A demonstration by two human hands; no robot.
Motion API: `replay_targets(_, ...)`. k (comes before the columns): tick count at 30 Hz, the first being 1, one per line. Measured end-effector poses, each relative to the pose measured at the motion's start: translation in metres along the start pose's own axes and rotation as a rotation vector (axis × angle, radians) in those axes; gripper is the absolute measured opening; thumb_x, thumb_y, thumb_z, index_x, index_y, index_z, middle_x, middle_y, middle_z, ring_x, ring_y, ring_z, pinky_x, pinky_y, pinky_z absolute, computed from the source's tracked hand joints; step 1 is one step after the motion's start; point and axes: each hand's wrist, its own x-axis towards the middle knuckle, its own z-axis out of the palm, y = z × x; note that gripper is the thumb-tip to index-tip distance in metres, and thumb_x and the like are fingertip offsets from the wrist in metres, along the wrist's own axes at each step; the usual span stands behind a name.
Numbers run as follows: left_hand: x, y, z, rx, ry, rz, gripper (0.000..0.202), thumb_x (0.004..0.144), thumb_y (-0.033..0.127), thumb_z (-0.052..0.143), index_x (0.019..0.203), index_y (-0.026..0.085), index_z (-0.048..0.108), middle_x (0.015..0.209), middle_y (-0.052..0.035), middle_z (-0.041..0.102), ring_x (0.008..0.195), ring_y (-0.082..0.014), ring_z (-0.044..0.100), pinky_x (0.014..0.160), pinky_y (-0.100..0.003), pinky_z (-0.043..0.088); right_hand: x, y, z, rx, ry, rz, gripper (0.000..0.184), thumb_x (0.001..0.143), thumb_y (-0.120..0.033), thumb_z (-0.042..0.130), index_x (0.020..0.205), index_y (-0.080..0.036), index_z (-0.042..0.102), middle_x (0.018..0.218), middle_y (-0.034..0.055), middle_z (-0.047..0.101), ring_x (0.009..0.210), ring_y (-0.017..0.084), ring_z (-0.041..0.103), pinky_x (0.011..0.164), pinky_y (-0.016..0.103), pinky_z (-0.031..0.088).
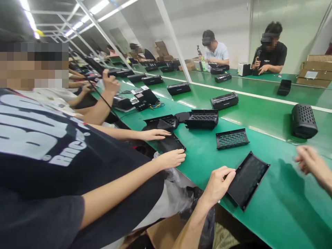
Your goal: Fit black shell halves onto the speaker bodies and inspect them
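Fingers [228, 171] of the left hand [218, 182] are pinching the black panel [248, 180] along its left long edge, about midway, the thumb and the rest closing together on that rim. Those of the right hand [312, 160] are curling loosely and blurring; whether they are meeting or holding anything small, I cannot tell.

The panel is lying on the green table [277, 221], close by its near edge, between the two hands, its hollow side facing up. From the left fingers it is spreading out to the right; from the right hand it is lying to the left and nearer the body. Its long axis is slanting, running from the near edge at lower left away toward upper right, so the free long edge is facing the right side. The left hand is plainly the nearer, already touching; the right is hovering well apart, with bare table showing between.

Beyond the panel's far end a grille [232, 139] is lying just apart from it. Past the right hand a speaker [304, 121] is resting. To the left, a co-worker's hands [171, 159] are touching another panel [169, 142].
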Motion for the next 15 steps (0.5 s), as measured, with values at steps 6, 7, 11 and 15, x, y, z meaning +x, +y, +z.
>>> replay_targets(6,0.0,0.02,0.02,-0.173,-0.173,0.027,0.037,0.095,0.044,0.061,0.091,0.017,0.086,0.083,-0.0071,0.075,0.076,-0.0193,0.065,0.07,-0.029,0.044,-0.053,0.023,0.032,0.442,-0.588,0.235,0.072,0.089,-0.065,0.068,0.143,-0.019,0.053,0.096,0.0093,0.078,0.062,0.019,0.075,0.042,0.024,0.054)
replay_targets(7,0.001,0.022,0.022,-0.184,-0.201,0.032,0.037,0.095,0.044,0.062,0.091,0.017,0.086,0.083,-0.0071,0.076,0.077,-0.0194,0.065,0.072,-0.029,0.045,-0.051,0.023,0.028,0.463,-0.636,0.261,0.069,0.085,-0.06,0.075,0.137,-0.017,0.058,0.09,0.009,0.078,0.059,0.019,0.074,0.04,0.023,0.053)
replay_targets(11,0.003,0.027,0.027,-0.231,-0.273,0.021,0.036,0.093,0.047,0.066,0.089,0.017,0.086,0.088,-0.008,0.079,0.081,-0.0209,0.067,0.08,-0.032,0.049,-0.044,0.03,0.016,0.509,-0.806,0.338,0.054,0.075,-0.045,0.091,0.112,-0.011,0.071,0.073,0.0078,0.076,0.049,0.018,0.072,0.036,0.02,0.053)
replay_targets(15,0.002,0.022,0.03,-0.332,-0.292,-0.07,0.047,0.093,0.059,0.067,0.095,0.016,0.085,0.094,-0.0091,0.081,0.087,-0.0228,0.068,0.086,-0.033,0.05,-0.047,0.043,0.02,0.574,-0.812,0.356,0.05,0.074,-0.046,0.094,0.103,-0.012,0.073,0.066,0.0029,0.074,0.047,0.015,0.072,0.037,0.018,0.056)
